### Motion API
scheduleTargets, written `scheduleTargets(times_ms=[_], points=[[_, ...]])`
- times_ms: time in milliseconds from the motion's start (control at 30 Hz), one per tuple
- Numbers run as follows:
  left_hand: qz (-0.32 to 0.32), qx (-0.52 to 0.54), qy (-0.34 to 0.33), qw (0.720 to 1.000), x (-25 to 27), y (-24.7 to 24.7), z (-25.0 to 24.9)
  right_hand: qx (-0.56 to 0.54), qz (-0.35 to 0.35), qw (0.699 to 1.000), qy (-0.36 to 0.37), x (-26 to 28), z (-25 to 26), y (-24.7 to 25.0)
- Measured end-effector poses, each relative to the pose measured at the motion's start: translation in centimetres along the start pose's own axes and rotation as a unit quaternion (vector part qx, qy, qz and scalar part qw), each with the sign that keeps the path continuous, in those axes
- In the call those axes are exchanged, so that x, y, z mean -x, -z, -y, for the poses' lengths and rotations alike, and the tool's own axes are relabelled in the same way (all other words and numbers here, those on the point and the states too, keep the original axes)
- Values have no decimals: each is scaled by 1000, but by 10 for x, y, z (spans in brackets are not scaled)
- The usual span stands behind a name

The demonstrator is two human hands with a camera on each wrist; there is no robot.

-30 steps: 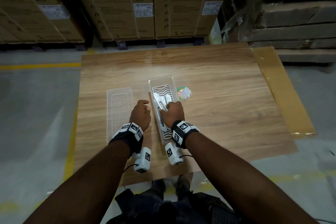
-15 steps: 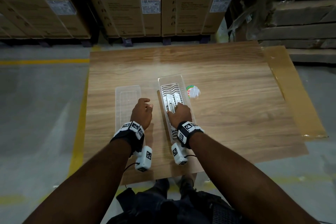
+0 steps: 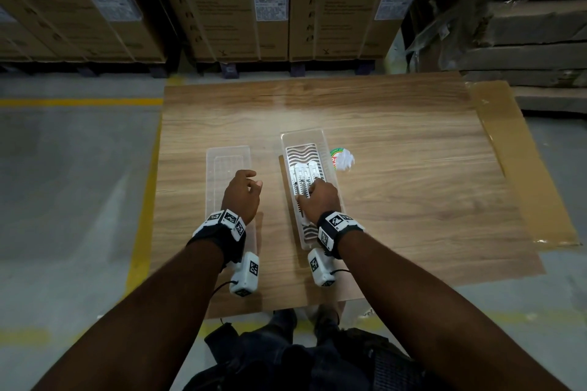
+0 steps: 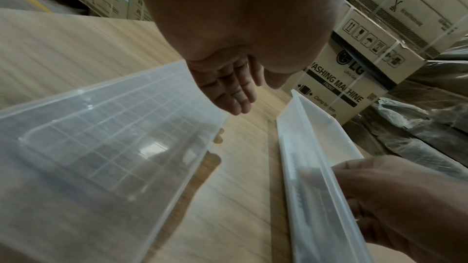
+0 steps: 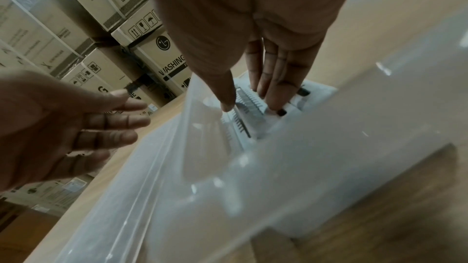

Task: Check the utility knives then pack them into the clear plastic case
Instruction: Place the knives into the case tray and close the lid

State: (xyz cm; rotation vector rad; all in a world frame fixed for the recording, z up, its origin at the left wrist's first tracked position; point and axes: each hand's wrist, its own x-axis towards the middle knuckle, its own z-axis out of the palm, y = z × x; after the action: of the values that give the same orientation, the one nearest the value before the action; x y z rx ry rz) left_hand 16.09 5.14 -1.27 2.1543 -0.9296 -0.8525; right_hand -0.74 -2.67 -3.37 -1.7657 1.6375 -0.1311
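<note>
Straight-fingered, the right hand [image 3: 320,200] presses down on the white utility knives [image 3: 303,179] lying in the clear plastic case [image 3: 287,140] mid-table; their near ends hide beneath it. Case and knives run near to far. Left hand [image 3: 241,195] hovers relaxed, holding nothing, over the clear lid [image 3: 227,157] to the left.

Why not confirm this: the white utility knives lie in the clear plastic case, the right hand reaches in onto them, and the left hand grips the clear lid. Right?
One thing is wrong: the left hand grips nothing. The left wrist view shows it open above the clear plastic lid. The rest holds: in the head view the white utility knives lie in the clear plastic case, with the right hand on them.
</note>
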Motion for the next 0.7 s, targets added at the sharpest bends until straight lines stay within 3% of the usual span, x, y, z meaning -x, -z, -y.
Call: scheduleTargets(times_ms=[233, 400, 567, 700], points=[[-34, -15, 24, 999, 2, 28, 16, -55, -7, 998, 18, -4, 1, 17], [-71, -17, 27, 997, 6, 39, 19, -152, -34, 985, 79, 2, 41, 27], [-102, -12, 33, 994, 6, 55, 26, -170, 25, 977, 124, 16, 90, 10], [-111, -21, 70, 991, 3, 65, 47, -162, 83, 978, 100, 19, 100, -14]])
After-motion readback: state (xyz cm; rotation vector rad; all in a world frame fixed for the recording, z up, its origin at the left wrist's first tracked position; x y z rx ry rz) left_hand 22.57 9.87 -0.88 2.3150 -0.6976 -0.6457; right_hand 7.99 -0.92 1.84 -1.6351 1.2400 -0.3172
